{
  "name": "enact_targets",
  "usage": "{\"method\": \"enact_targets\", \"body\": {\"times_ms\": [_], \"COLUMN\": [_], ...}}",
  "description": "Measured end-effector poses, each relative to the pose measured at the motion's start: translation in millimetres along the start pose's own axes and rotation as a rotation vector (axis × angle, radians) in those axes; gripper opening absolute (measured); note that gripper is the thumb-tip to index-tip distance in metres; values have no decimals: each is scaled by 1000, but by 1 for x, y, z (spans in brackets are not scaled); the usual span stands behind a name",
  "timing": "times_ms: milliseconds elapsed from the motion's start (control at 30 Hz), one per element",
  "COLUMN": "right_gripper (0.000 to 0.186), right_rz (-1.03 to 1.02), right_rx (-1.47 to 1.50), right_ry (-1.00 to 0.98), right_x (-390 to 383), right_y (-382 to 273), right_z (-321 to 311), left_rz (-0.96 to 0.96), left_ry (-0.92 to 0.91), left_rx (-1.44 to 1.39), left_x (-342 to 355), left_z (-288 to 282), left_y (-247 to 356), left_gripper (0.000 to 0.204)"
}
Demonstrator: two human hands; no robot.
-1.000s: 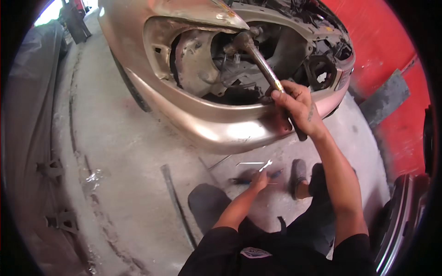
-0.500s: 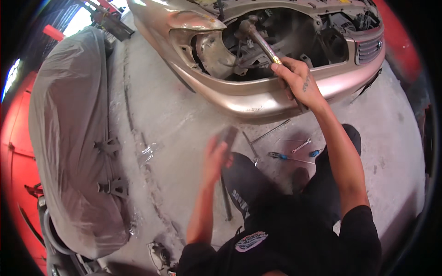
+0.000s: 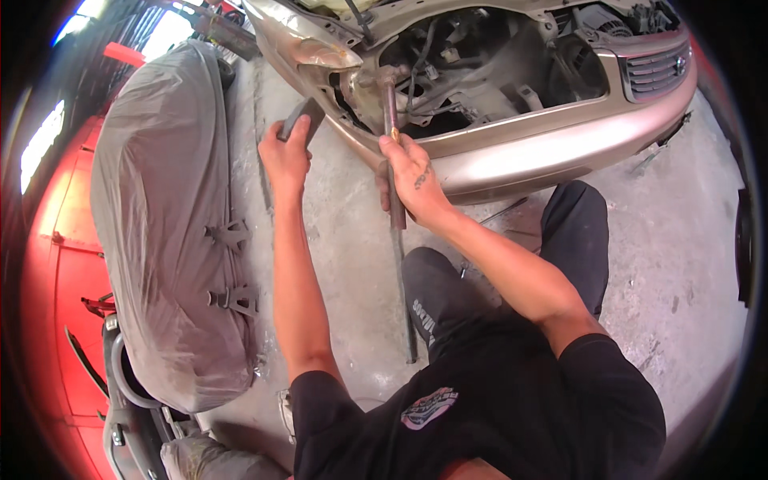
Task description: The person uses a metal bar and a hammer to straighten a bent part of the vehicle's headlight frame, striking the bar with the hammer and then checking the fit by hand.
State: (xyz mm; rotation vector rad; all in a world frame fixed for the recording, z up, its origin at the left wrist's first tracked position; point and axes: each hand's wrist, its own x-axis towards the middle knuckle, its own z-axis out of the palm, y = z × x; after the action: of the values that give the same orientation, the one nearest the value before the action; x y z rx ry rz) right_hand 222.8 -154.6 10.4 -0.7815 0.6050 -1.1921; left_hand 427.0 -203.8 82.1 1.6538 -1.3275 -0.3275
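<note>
My left hand (image 3: 288,156) is closed around a dark grey rectangular block (image 3: 304,120), held up near the dented front fender (image 3: 320,52) of a beige car. The block looks flat, perhaps a body dolly; its contact with the fender cannot be made out. My right hand (image 3: 412,178) is wrapped round the handle of a hammer (image 3: 390,112). The hammer's head points away from me, in front of the headlight opening (image 3: 480,72), and its handle end sticks out below my fist. Beneath the hand runs the front bumper (image 3: 528,160).
At left lies a long bulky shape under a grey cover (image 3: 168,232), with dark stands (image 3: 232,300) beside it. A long thin bar (image 3: 406,312) lies on the concrete floor (image 3: 352,264) next to my left knee. Dark car parts (image 3: 128,416) are at the lower left.
My left hand has lifted the block forward and leftward toward the fender. My right hand has swung the hammer left. The head view has shifted, and tools on the floor are now mostly hidden.
</note>
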Motion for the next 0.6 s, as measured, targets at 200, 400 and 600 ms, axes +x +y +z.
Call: {"method": "enact_targets", "body": {"times_ms": [200,400,600], "right_gripper": [35,32,31], "right_rz": [-21,36,-12], "right_rx": [39,33,34], "right_ry": [-5,-31,22], "right_x": [5,15,-1], "right_y": [6,13,0], "right_z": [12,30,14], "left_rz": [89,190,25], "left_ry": [-84,-41,-16], "left_rx": [118,74,78], "left_x": [7,22,14], "left_z": [9,18,12], "left_y": [10,-4,-8], "left_gripper": [44,46,42]}}
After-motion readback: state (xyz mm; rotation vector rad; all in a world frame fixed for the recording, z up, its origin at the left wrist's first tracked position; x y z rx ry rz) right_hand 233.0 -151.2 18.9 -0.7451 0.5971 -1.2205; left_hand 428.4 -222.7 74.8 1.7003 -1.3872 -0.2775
